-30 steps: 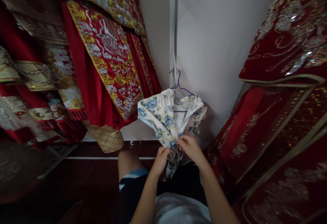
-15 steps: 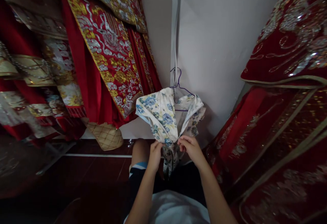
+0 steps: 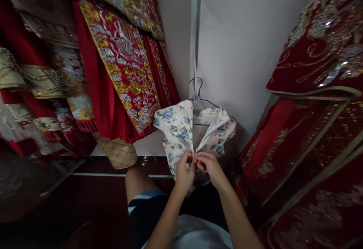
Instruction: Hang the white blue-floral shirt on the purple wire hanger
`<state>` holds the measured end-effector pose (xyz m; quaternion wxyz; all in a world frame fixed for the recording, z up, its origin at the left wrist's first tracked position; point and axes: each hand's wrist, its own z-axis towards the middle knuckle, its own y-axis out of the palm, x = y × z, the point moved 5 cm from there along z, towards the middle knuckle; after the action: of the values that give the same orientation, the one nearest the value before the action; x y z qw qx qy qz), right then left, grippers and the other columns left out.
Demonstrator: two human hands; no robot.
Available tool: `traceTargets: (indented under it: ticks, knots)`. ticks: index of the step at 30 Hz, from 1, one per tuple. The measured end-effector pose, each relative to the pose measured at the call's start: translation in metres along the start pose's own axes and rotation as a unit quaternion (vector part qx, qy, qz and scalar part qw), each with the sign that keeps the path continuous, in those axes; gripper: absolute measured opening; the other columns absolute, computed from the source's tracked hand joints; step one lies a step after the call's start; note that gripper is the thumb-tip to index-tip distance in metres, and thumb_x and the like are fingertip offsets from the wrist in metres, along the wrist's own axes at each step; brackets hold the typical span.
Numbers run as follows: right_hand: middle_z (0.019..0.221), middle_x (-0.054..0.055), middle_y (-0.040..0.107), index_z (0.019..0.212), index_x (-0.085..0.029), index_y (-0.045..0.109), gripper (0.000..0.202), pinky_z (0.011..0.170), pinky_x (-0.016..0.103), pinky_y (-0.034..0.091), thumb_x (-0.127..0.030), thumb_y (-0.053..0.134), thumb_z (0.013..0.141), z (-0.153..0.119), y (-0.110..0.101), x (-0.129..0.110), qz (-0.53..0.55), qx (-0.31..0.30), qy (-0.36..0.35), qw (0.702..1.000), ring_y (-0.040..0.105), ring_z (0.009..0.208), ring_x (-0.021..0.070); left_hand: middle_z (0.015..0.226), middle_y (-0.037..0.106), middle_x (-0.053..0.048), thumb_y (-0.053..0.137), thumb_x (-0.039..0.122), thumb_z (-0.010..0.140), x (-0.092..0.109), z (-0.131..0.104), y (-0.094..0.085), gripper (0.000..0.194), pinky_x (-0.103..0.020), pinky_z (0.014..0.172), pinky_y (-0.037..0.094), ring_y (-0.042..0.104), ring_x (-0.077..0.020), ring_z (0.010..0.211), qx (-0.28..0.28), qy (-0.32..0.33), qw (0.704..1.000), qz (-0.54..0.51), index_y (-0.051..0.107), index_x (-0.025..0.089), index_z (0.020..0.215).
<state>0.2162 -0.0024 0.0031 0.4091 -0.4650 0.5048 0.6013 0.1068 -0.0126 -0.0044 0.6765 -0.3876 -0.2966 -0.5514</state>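
Observation:
A white dress with blue flowers (image 3: 177, 126) hangs on a purple wire hanger (image 3: 199, 94) in front of me. Its neck is spread in a V, and the two edges meet low down at my fingers. My left hand (image 3: 185, 169) is closed on the cloth just left of that meeting point. Close beside it, my right hand (image 3: 209, 165) pinches at the edge, where a zipper seems to run; the pull itself is hidden by my fingers. The lower part of the dress is mostly behind my hands and forearms.
Red embroidered costumes (image 3: 121, 59) hang at left, with a gold quilted piece (image 3: 119, 152) below. More red beaded garments (image 3: 314, 59) hang close on the right. A pale strap (image 3: 195, 33) runs down the wall (image 3: 241, 33) to the hanger. A white rail (image 3: 107, 174) lies low at left.
My left hand has moved right and up, beside my right hand. The dress's two sides have spread wider, and its front edges are straighter. My left knee has swung outward to the left.

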Motion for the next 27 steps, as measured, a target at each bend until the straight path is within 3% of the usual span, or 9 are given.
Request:
traceTargets:
  ticks: [3,9,12,15,17,19,23,25,27]
  knots:
    - [0.038,-0.009,0.032,0.059,-0.016,0.06,0.025,0.04,0.022,0.012,-0.039,0.065,0.068,0.012,-0.001,-0.02,0.08,-0.001,-0.001,0.997,0.019,0.036,0.0045,0.075,0.057,-0.001,0.047,0.025,0.091,0.003,-0.001,0.003,0.013,-0.026,0.07,0.04,0.055,-0.0165,0.072,-0.046,-0.004,0.998,0.031,0.052,0.02,0.08]
    - [0.037,-0.006,0.04,0.058,-0.012,0.059,0.019,0.038,0.019,0.012,-0.022,0.06,0.074,0.074,-0.019,-0.108,0.038,0.109,-0.092,0.989,0.026,0.036,0.0025,0.08,0.063,-0.006,0.048,0.012,0.084,0.004,0.0,0.019,0.013,-0.028,0.066,0.035,0.058,-0.0213,0.073,-0.167,-0.002,0.958,0.232,0.058,0.02,0.083]
    - [0.035,-0.008,0.034,0.058,-0.013,0.056,0.019,0.037,0.018,0.009,-0.019,0.057,0.076,0.095,-0.019,-0.138,0.034,0.087,-0.078,0.993,0.021,0.034,0.0018,0.088,0.067,-0.01,0.049,0.006,0.078,-0.002,0.003,0.028,0.025,-0.03,0.068,0.036,0.061,-0.0237,0.075,-0.218,0.001,0.929,0.299,0.064,0.02,0.092]
    - [0.035,-0.009,0.033,0.059,-0.014,0.057,0.018,0.036,0.018,0.008,-0.022,0.059,0.075,0.097,-0.016,-0.148,0.03,0.05,-0.079,0.995,0.019,0.032,0.0019,0.078,0.066,-0.008,0.055,0.007,0.075,-0.004,0.014,0.027,0.022,-0.029,0.065,0.036,0.061,-0.023,0.07,-0.233,0.015,0.923,0.307,0.067,0.021,0.086]
    - [0.036,-0.008,0.035,0.06,-0.014,0.058,0.017,0.036,0.018,0.009,-0.025,0.059,0.074,0.092,-0.017,-0.147,0.037,0.053,-0.105,0.992,0.021,0.032,0.0022,0.068,0.063,-0.006,0.06,0.013,0.078,0.003,0.029,0.02,0.009,-0.029,0.062,0.035,0.059,-0.0211,0.065,-0.217,0.042,0.931,0.29,0.066,0.02,0.075]
    - [0.036,-0.008,0.036,0.06,-0.015,0.058,0.016,0.036,0.019,0.009,-0.026,0.059,0.073,0.085,-0.019,-0.143,0.043,0.07,-0.129,0.988,0.023,0.032,0.0029,0.065,0.061,-0.005,0.061,0.026,0.085,0.02,0.054,0.006,0.015,-0.029,0.061,0.035,0.057,-0.019,0.063,-0.151,0.076,0.95,0.264,0.065,0.019,0.072]
    - [0.035,-0.008,0.036,0.059,-0.016,0.057,0.017,0.036,0.02,0.011,-0.026,0.058,0.073,0.077,-0.02,-0.138,0.017,0.089,-0.149,0.985,0.023,0.032,0.0038,0.082,0.066,-0.004,0.05,0.034,0.096,0.071,0.117,-0.022,0.027,-0.028,0.067,0.041,0.056,-0.0154,0.067,0.009,0.171,0.968,0.182,0.064,0.018,0.114]
    - [0.036,-0.007,0.037,0.059,-0.016,0.058,0.018,0.036,0.02,0.013,-0.025,0.057,0.074,0.075,-0.019,-0.139,0.0,0.09,-0.162,0.983,0.025,0.033,0.0042,0.098,0.067,-0.006,0.047,0.032,0.098,0.092,0.142,-0.02,0.031,-0.028,0.074,0.043,0.058,-0.0153,0.076,-0.014,0.232,0.955,0.185,0.061,0.019,0.123]
    - [0.037,-0.007,0.038,0.06,-0.016,0.059,0.017,0.037,0.02,0.014,-0.026,0.057,0.074,0.075,-0.018,-0.14,-0.012,0.093,-0.175,0.98,0.027,0.034,0.0048,0.098,0.066,-0.007,0.047,0.031,0.099,0.104,0.158,-0.012,0.027,-0.029,0.078,0.044,0.059,-0.0173,0.084,-0.048,0.27,0.937,0.216,0.066,0.018,0.111]
